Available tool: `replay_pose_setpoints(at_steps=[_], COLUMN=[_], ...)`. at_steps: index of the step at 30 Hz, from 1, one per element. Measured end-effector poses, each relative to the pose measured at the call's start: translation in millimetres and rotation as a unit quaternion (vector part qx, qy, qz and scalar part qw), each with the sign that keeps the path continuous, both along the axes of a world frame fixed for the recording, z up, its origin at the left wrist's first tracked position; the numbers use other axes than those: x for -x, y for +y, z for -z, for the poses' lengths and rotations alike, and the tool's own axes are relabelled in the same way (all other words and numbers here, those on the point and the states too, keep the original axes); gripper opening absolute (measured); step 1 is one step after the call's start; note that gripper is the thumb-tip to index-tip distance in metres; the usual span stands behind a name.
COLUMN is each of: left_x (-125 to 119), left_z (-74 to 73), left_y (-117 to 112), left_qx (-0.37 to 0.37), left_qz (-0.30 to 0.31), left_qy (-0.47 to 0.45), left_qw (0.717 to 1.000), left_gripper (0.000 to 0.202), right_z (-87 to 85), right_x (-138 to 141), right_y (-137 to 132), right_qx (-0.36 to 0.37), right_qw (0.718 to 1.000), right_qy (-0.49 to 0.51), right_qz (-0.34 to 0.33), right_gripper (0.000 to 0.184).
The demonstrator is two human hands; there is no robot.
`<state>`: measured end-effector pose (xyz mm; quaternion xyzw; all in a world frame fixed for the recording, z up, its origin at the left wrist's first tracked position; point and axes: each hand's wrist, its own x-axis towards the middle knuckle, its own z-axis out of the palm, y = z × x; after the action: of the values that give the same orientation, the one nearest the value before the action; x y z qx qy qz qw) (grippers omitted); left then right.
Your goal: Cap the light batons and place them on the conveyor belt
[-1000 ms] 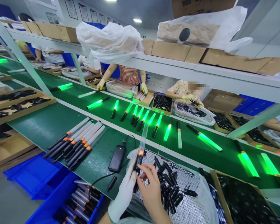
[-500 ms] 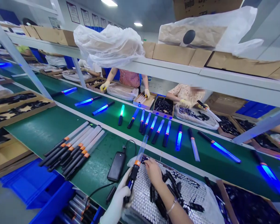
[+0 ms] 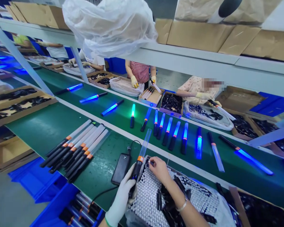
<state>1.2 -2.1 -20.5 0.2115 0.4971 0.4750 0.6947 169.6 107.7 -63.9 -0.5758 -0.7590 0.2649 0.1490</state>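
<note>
My left hand (image 3: pixel 126 188), in a white glove, is wrapped around the black handle of a light stick (image 3: pixel 140 157) with an orange band and a clear unlit tube. The stick leans up and away over the left edge of a battery tray (image 3: pixel 144 192). Bare, with a bracelet at the wrist, my right hand (image 3: pixel 159 170) is above the tray's far left corner. Its thumb and fingers pinch a small dark cylinder that looks like a battery (image 3: pixel 151 162). Tightly packed upright batteries fill the tray, and loose black plastic parts (image 3: pixel 169 201) lie on them.
A pile of unlit light sticks (image 3: pixel 78 145) and a black power bank (image 3: pixel 120 168) with a cable lie on the green bench at left. Beyond the white rail, a green belt (image 3: pixel 123 124) carries several lit sticks. Co-workers sit opposite under a shelf (image 3: pixel 180 60). Below left are blue bins (image 3: pixel 47 201).
My right fingers have closed on a small battery-like piece and lifted it slightly. My left hand keeps the light stick. Sticks on the belt have shifted right, and the view has tipped downward.
</note>
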Motion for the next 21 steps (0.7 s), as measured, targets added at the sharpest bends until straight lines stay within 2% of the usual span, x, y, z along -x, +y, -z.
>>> replay_pose_setpoints(at_steps=[3,6,8,11,15,21], left_x=[-3.9,-10.6,-15.0,-19.5,-21.4,-19.6], left_z=[5.8,8.7,8.0,3.9,-1.7,4.2], left_y=[5.4,12.0,15.3,16.1,10.5,-5.3], left_qx=[0.007,0.025,0.011,-0.043,-0.135,-0.181], left_qz=[-0.003,0.009,0.016,0.003,-0.018,-0.037], left_qy=[0.029,0.078,0.102,0.138,0.159,0.153], left_qw=[1.0,0.997,0.995,0.989,0.978,0.971], left_gripper=[0.08,0.082,0.082,0.072,0.064,0.061], right_z=[-10.9,-20.7,-28.7,-42.2,-55.7,-56.9], right_x=[-4.9,-1.3,4.1,12.5,22.1,29.9], right_y=[-33.5,-69.9,-88.3,-103.5,-111.5,-125.8], right_qx=[0.016,0.042,0.046,0.023,-0.015,-0.03], right_qw=[0.99,0.938,0.912,0.907,0.916,0.942], right_qy=[0.115,0.305,0.362,0.369,0.36,0.309], right_qz=[0.075,0.157,0.185,0.199,0.176,0.129], right_gripper=[0.03,0.042,0.039,0.031,0.023,0.017])
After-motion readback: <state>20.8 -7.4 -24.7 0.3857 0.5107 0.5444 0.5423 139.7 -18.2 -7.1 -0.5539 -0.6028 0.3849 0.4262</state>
